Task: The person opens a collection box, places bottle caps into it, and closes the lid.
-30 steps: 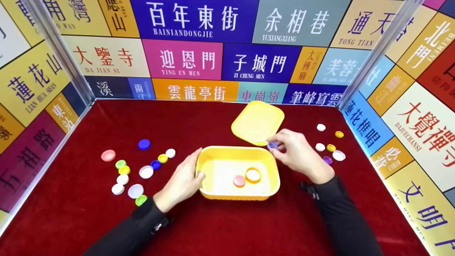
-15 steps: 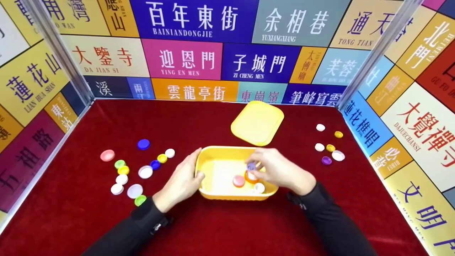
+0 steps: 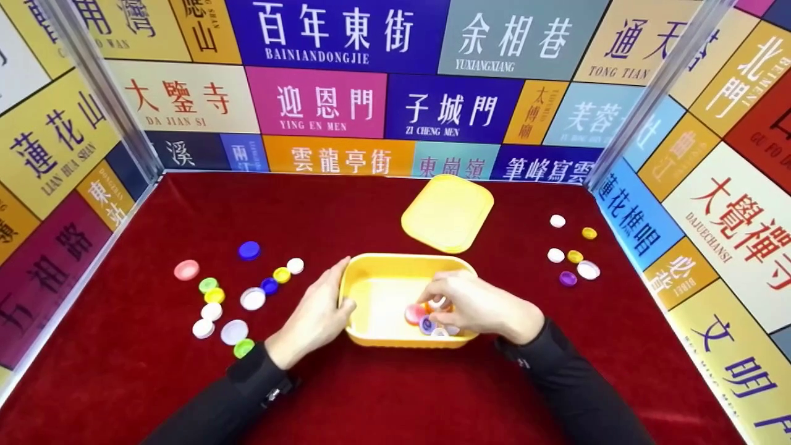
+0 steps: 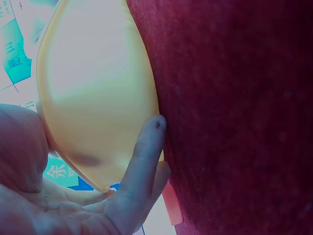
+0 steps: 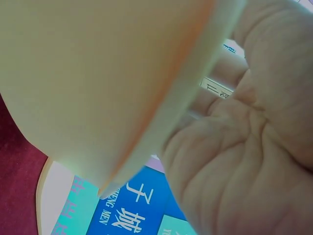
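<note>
The yellow plastic box stands on the red cloth in front of me. My left hand grips its left end, thumb over the rim and fingers along the outer wall, as the left wrist view also shows. My right hand reaches over the right side into the box, thumb and forefinger apart. Right at the thumb tip lies a purple bottle cap. Beside it are a pink cap and a white cap. An orange-rimmed cap shows between the fingers, partly hidden by them.
A yellow lid lies behind the box. Several loose caps are spread on the left, among them a blue cap and a green cap. More lie at right, including a purple cap. Printed panels enclose the cloth.
My right hand has moved left and down from beside the box into it, bringing the purple cap. A white cap has appeared on the box floor. The left hand has stayed in place.
</note>
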The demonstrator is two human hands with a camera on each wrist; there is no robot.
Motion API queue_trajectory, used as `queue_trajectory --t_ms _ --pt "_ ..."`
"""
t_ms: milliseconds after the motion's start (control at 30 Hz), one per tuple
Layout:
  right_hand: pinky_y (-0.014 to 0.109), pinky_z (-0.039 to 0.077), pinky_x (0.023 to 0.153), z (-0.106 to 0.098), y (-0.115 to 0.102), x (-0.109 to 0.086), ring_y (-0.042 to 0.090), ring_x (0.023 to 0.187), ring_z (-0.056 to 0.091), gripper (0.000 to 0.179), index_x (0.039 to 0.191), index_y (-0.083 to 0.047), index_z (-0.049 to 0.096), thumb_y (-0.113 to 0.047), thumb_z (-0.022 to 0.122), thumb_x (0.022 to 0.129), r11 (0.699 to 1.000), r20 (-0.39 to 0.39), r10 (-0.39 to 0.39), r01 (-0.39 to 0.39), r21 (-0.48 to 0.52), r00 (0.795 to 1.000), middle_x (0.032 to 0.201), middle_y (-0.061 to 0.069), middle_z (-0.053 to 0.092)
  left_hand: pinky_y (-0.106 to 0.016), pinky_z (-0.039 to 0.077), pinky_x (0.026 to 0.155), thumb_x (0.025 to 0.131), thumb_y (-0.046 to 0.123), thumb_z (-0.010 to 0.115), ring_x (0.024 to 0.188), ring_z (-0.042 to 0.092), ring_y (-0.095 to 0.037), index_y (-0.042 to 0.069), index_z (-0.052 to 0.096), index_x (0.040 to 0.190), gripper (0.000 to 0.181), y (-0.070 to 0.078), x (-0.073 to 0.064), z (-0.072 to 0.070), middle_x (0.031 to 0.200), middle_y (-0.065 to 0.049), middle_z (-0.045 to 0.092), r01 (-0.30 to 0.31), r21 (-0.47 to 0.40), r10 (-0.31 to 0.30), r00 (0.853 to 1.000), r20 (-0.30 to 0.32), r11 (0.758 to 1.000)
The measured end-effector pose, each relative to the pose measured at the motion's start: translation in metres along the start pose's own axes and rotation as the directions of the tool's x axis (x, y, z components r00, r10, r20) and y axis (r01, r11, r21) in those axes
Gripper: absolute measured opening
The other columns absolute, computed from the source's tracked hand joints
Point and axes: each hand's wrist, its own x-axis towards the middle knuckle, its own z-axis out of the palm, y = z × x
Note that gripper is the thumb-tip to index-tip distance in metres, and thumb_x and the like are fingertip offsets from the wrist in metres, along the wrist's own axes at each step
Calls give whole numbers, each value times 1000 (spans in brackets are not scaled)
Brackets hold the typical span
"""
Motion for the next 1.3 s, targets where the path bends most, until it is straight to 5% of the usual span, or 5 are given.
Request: queue_trajectory --t_ms 500,833,1000,1300 --pt "47 71 94 -4 4 -2 33 105 79 23 125 -3 86 -10 87 103 999 -2 25 -25 41 1000 118 16 83 -56 50 135 107 2 68 160 60 -40 -3 38 179 78 0 0 0 174 -28 57 -3 2 3 1000 7 1000" --pt "49 71 93 -13 12 -3 33 103 80 24 127 -2 86 -9 87 103 999 -101 -31 29 -21 994 116 16 84 -56 49 136 107 2 68 162 58 -40 -2 38 179 78 0 1 0 175 -27 56 11 -9 -11 1000 7 1000" --pt "49 71 95 -22 20 -7 31 106 82 28 128 -3 86 -10 89 102 999 -156 15 -21 -39 988 120 14 86 -57 50 135 107 2 68 160 59 -40 -3 39 179 78 0 1 0 173 -27 57 -1 -8 1 1000 4 1000" --pt "48 73 96 -39 43 -15 30 106 85 28 130 -5 85 -7 89 102 991 -259 126 -111 73 957 123 18 83 -57 48 136 107 2 67 163 57 -40 -3 38 179 78 -1 1 0 175 -27 55 3 -6 -3 1000 7 1000"
